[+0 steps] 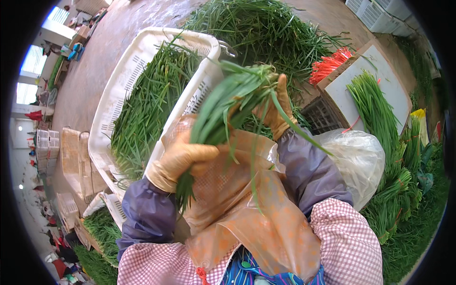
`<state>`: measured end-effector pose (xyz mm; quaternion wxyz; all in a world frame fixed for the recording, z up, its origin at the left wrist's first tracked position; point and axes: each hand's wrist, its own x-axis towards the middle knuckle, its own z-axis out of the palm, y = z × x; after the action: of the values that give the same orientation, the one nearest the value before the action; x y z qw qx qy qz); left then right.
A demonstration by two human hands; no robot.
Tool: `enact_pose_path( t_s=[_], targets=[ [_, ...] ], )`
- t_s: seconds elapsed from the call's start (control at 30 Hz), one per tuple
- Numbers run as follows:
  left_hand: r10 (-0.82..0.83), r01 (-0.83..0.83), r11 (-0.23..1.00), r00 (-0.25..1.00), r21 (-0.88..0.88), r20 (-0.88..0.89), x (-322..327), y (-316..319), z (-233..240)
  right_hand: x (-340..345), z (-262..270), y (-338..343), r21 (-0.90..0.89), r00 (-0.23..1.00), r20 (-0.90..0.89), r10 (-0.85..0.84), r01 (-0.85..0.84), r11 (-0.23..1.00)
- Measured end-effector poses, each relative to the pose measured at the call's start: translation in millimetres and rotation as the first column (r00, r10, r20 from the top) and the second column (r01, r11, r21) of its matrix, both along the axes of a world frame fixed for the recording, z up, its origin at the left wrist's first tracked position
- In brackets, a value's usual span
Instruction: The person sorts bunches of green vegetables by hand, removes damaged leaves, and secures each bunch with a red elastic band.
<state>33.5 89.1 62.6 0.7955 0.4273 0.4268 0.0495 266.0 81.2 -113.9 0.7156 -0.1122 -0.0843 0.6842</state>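
Wearing a tan rubber glove, my left hand (185,158) grips a loose bunch of long green leaves (221,103), which look like garlic chives. The bunch bends up and to the right, its pale stem ends beside my gloved right hand (279,112). My right thumb points up next to those ends; the right fingers are partly hidden behind leaves, so their hold is unclear. A few long leaves dangle in front of my translucent apron (256,213). Left of the bunch stands a white plastic crate (95,139), with more loose leaves (153,103) inside.
A large leaf heap (256,28) lies on the floor ahead. At right, a white-topped board (377,64) bears a leaf bundle (374,103), beside red ties (331,66). A clear plastic bag (356,153) hangs by my right arm, near several tied bundles (392,188).
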Motion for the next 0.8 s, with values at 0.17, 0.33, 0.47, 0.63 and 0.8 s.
enact_pose_path(
  t_s=[0.17, 0.33, 0.47, 0.63, 0.8],
  targets=[
    [0.109, -0.051, 0.731, 0.993, 0.681, -0.042, 21.1, 45.0, -15.1, -48.0, -21.6, -24.1, -0.008, 0.951, -0.21, 0.228, -0.235, 0.972],
    [0.078, -0.035, 0.52, 0.997, 0.853, -0.006, 50.2, 64.9, -9.9, -88.1, 1.9, -34.5, -0.065, 0.918, 0.112, 0.38, -0.375, 0.925],
    [0.089, -0.154, 0.499, 0.988, 0.853, 0.126, 49.0, 43.0, -8.2, -87.2, 50.7, -30.5, 0.032, 0.942, 0.171, 0.29, -0.299, 0.954],
    [0.17, -0.092, 0.631, 0.985, 0.77, -0.021, -11.8, -1.1, -23.6, -85.1, 90.3, -24.7, -0.081, 0.987, -0.15, -0.06, 0.048, 0.996],
    [-0.016, 0.123, 0.868, 0.975, 0.482, -0.22, -97.0, -30.0, -15.2, -69.1, 51.7, 9.2, -0.095, 0.952, -0.293, -0.086, 0.061, 0.994]
  ],
)
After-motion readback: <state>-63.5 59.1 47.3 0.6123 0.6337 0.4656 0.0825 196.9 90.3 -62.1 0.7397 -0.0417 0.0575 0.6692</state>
